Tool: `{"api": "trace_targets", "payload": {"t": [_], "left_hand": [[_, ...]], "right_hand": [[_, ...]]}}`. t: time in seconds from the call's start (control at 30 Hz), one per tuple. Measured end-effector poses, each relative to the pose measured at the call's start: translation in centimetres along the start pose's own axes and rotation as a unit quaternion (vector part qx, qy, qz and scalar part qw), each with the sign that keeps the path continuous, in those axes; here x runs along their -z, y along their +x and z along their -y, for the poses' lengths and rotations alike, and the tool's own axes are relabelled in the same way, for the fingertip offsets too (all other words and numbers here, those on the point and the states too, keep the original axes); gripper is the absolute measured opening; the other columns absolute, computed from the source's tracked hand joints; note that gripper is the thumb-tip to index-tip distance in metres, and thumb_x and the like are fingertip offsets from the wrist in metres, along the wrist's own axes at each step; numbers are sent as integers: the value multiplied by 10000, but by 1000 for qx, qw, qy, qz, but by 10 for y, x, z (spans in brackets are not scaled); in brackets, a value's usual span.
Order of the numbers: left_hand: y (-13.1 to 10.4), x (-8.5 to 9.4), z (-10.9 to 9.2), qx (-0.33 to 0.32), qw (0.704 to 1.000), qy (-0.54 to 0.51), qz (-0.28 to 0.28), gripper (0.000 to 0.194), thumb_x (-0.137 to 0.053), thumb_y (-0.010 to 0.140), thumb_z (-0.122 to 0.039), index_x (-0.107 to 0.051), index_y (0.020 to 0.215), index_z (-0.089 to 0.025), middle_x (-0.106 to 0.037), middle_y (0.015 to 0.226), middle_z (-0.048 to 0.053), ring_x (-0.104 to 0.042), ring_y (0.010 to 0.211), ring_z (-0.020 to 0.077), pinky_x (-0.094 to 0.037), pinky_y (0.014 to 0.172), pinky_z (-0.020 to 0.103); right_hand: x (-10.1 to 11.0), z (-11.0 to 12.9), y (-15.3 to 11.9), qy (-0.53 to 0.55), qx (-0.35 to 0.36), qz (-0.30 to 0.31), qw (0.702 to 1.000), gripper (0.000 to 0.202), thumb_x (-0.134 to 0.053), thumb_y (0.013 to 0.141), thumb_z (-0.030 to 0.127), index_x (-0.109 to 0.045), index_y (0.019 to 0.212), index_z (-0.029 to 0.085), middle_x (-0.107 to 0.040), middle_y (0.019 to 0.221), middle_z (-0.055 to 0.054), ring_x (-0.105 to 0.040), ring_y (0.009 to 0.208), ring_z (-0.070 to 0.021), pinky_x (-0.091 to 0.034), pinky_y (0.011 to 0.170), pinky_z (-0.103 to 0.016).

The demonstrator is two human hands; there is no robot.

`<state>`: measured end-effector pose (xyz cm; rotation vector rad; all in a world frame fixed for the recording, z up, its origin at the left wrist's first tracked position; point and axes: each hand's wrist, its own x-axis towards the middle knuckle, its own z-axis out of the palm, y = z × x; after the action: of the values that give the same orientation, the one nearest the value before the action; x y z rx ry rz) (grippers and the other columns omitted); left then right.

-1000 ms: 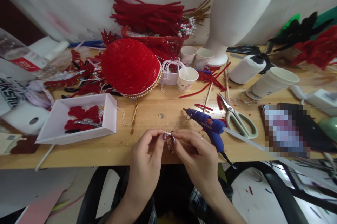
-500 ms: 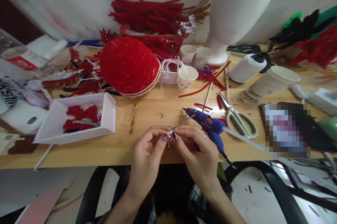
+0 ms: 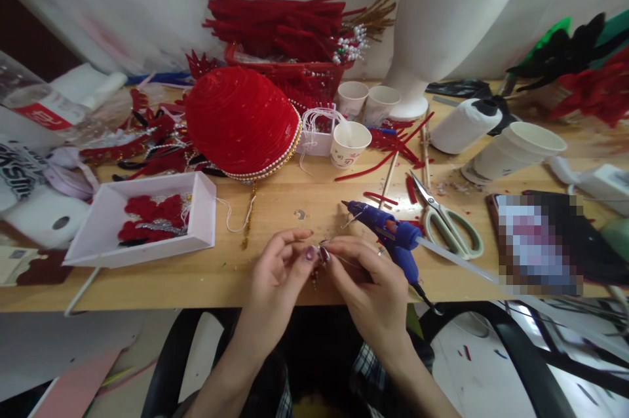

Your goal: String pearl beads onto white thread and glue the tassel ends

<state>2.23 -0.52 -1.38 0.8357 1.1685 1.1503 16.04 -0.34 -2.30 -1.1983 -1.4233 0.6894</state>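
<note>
My left hand (image 3: 280, 274) has its index finger lifted, while the thumb and a curled finger stay at a small beaded strand (image 3: 315, 279). Opposite it, my right hand (image 3: 368, 274) pinches the top of that strand between thumb and index finger, the two thumbs nearly meeting. Small beads dangle below the fingertips; their upper part is hidden. A thin pale thread shows around my right fingers. Just beyond my right hand lies a blue glue gun (image 3: 381, 225) with a clear glue stick in its back.
A white box (image 3: 204, 221) of red pieces stands left, behind it a red cord-wrapped dome (image 3: 240, 123). Scissors (image 3: 445, 221), a phone (image 3: 535, 241), a thread spool (image 3: 462, 126) and paper cups (image 3: 350, 146) lie right and behind. A red basket (image 3: 314, 80) stands at the back.
My left index finger has lifted away from the beads and the left fingers have spread apart. My right hand keeps its pinch. The pale thread's end has shifted over the glue gun.
</note>
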Motion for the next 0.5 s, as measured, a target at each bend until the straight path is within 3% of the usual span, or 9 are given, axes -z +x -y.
{"api": "trace_targets", "payload": {"t": [0.07,0.17,0.33,0.5], "left_hand": [[-2,1,0,-31,997,70,14,200,-770,822,-260,-646,970,-208,-717,920,10,-701,887,143,-557,816,230],[-8,3,3,-103,981,165,-16,127,-718,844,-176,-632,924,-226,-684,916,-9,-684,876,135,-555,815,234],[-12,5,3,-241,927,285,-30,203,-662,881,-113,-675,1047,-230,-700,1000,3,-679,874,127,-559,813,233],[-7,6,-4,-286,893,346,-6,193,-568,947,-70,-704,970,-205,-738,929,-1,-694,866,113,-553,805,195]], "right_hand": [[0,0,0,0,-5,-3,1000,121,-686,867,116,-752,877,217,-785,870,-40,-744,814,-170,-609,728,-259],[1,0,-2,-3,-28,-10,1000,113,-696,864,124,-756,873,218,-782,871,-31,-742,804,-157,-605,706,-235],[2,0,-3,21,-49,-6,999,113,-697,860,132,-762,878,222,-779,876,-17,-741,812,-138,-606,728,-214],[3,0,-2,32,-65,-8,997,114,-704,849,141,-766,872,234,-779,872,0,-739,817,-120,-599,738,-184]]}}
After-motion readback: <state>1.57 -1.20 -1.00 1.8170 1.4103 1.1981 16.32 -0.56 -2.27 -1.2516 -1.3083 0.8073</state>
